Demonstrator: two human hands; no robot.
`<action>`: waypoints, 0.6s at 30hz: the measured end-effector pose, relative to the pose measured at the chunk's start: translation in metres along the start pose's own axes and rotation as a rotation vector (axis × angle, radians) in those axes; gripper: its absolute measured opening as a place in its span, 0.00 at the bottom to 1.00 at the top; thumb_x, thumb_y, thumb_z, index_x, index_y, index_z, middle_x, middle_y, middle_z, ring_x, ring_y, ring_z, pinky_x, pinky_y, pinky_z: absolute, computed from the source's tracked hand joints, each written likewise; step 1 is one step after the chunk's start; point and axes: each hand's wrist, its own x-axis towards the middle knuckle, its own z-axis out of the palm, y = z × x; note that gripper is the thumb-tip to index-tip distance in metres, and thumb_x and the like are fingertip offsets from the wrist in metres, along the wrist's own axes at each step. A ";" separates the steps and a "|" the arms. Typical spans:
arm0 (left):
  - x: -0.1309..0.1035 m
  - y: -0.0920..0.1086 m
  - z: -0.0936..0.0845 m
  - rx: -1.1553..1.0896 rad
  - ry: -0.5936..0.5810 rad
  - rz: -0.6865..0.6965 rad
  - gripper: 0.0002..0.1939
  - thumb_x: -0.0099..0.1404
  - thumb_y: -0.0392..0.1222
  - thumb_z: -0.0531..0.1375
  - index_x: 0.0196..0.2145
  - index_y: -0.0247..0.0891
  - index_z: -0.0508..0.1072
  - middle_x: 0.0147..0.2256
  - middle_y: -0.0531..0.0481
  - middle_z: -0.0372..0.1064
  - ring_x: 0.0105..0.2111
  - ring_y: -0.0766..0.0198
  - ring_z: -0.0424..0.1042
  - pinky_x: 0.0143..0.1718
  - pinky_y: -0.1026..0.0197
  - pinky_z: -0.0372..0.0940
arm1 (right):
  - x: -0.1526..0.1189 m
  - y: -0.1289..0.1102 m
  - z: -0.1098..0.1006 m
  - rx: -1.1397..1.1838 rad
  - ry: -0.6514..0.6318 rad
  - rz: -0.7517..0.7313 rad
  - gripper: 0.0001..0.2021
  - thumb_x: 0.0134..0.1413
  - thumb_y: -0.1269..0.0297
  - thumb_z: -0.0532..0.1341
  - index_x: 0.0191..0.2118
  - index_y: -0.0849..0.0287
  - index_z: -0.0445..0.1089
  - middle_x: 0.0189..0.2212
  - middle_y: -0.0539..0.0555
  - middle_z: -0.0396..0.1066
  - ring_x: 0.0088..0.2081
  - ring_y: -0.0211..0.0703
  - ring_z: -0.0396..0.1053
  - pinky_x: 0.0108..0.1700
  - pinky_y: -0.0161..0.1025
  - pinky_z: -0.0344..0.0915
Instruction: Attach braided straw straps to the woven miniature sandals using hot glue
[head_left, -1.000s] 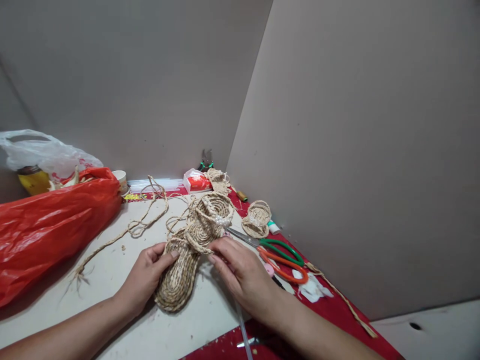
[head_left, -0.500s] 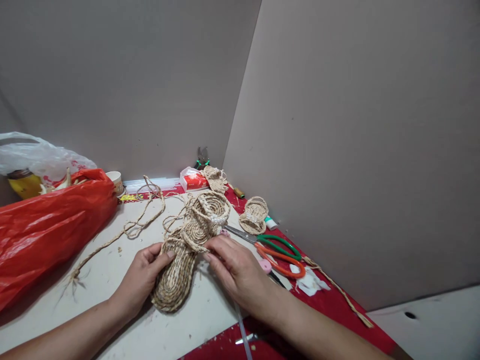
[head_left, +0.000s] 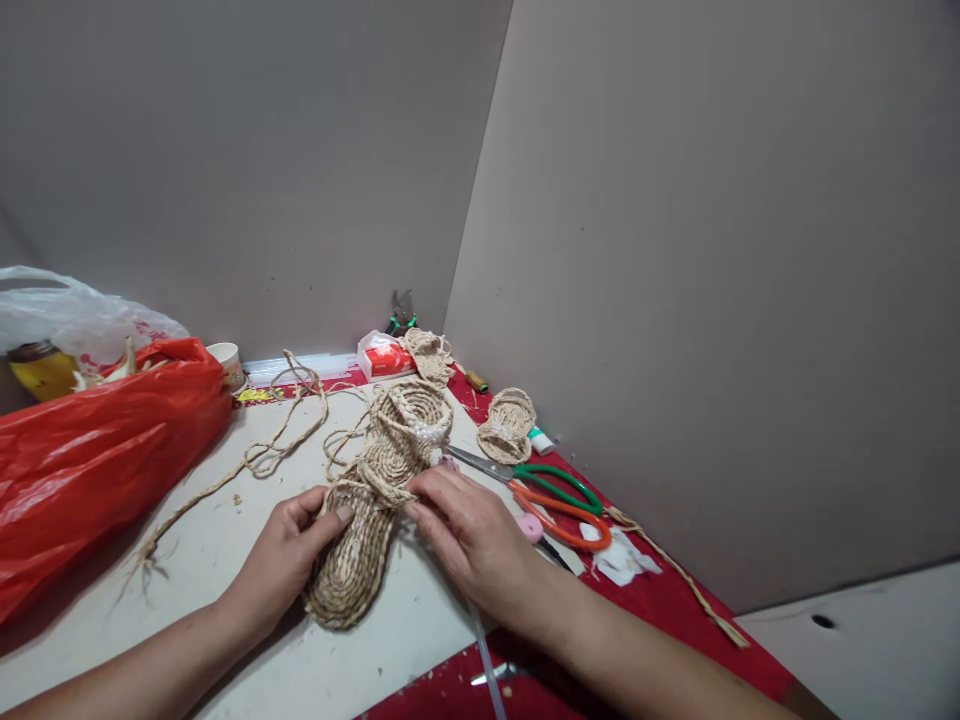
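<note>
A woven straw sole [head_left: 349, 575], shaped like a slipper, lies tilted between my hands on the white board. My left hand [head_left: 289, 535] grips its left edge, thumb on top and fingers curled beneath. On the other side, my right hand [head_left: 461, 525] pinches the braided strap [head_left: 386, 487] that crosses the sole, its fingertips meeting at the strap's right end. Just beyond lies another woven straw piece [head_left: 412, 425] with white beads, touching or overlapping the first one. Loose thin cord trails from the left of these pieces.
Scissors [head_left: 559, 490] with green and orange handles lie at the right, near a small woven piece [head_left: 508, 427] and crumpled tissue [head_left: 621, 558]. A red bag [head_left: 112, 450] fills the left. A paper cup [head_left: 227, 365], tissue pack [head_left: 385, 357] and pliers [head_left: 403, 312] stand behind.
The view has shifted very slightly. Both hands keep their hold, and the strap and the beaded piece have moved a little.
</note>
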 end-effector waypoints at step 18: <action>0.001 0.001 -0.001 0.019 -0.035 -0.006 0.15 0.56 0.46 0.66 0.38 0.34 0.76 0.30 0.49 0.75 0.28 0.68 0.68 0.31 0.67 0.63 | -0.001 0.005 0.002 0.033 0.006 0.012 0.04 0.62 0.70 0.52 0.38 0.57 0.63 0.31 0.53 0.68 0.35 0.43 0.64 0.40 0.42 0.61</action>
